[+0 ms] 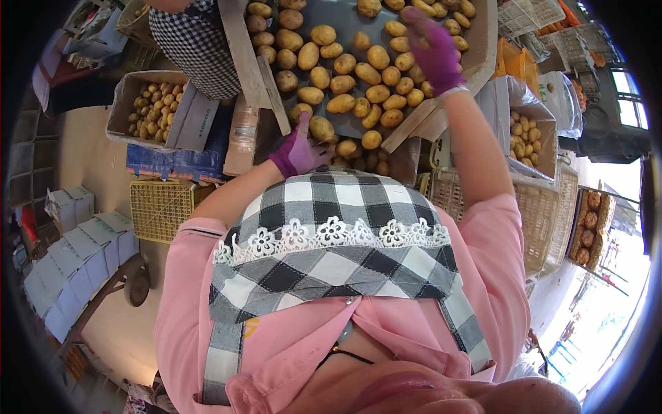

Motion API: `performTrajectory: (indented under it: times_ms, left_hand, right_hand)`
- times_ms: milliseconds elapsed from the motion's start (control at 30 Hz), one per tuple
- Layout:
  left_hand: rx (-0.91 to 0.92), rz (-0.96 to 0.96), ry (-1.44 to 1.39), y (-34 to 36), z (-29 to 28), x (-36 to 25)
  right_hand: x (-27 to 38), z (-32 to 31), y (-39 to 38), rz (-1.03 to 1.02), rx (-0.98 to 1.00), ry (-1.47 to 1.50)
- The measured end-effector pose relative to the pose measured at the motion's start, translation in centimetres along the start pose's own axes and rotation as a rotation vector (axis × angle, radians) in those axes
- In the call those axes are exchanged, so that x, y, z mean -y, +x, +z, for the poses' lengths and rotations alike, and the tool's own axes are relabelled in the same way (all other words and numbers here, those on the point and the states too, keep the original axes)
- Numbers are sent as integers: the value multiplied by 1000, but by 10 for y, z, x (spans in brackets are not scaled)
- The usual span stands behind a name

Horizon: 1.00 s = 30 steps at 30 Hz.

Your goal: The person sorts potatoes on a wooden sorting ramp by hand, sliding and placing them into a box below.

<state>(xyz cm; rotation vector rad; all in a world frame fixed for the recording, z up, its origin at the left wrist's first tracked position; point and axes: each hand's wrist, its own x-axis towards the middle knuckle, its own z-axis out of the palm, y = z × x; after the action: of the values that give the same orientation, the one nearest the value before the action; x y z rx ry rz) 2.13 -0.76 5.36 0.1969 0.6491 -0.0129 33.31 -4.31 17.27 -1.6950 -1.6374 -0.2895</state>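
Many yellow-brown potatoes (340, 104) lie spread over a grey sloping sorting table (317, 14). At its narrow lower end, my left hand (303, 152) in a purple glove is cupped with its fingers apart. One potato (321, 129) lies against it, between the raised digit and the other fingers; a firm grip does not show. My right hand (436, 55), gloved in purple too, reaches over the potatoes at the table's upper right. Its fingers are stretched out toward the left, slightly blurred, with no potato visibly held. Below the lower end, more potatoes (372, 163) sit in a box partly hidden by my apron.
Wooden boards (250, 55) edge the table. Potato-filled cartons stand left (200, 121) and right (541, 131). A yellow crate (162, 210) is at lower left, pale baskets (531, 214) at right. White boxes (89, 252) lie on a cart. Another person's checked garment (193, 48) shows at upper left.
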Motion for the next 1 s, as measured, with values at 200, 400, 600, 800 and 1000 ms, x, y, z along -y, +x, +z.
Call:
performTrajectory:
  times_ms: [200,400,600,800,1000]
  left_hand:
    - [-120,25,-200,-7,10,0]
    - [13,28,-104,-7,4,-4]
    - [53,-29,-104,4,-2,-4]
    - [128,5,-11,3,-10,-2]
    - [129,-120,-187,15,-43,6]
  right_hand:
    - [59,136,26,257,711,-325]
    - [76,51,11,-163,203,82]
    - [-100,-161,-5,370,-431,-619]
    - [-65,-25,-34,690,554,-434]
    - [97,126,-17,249,506,-369]
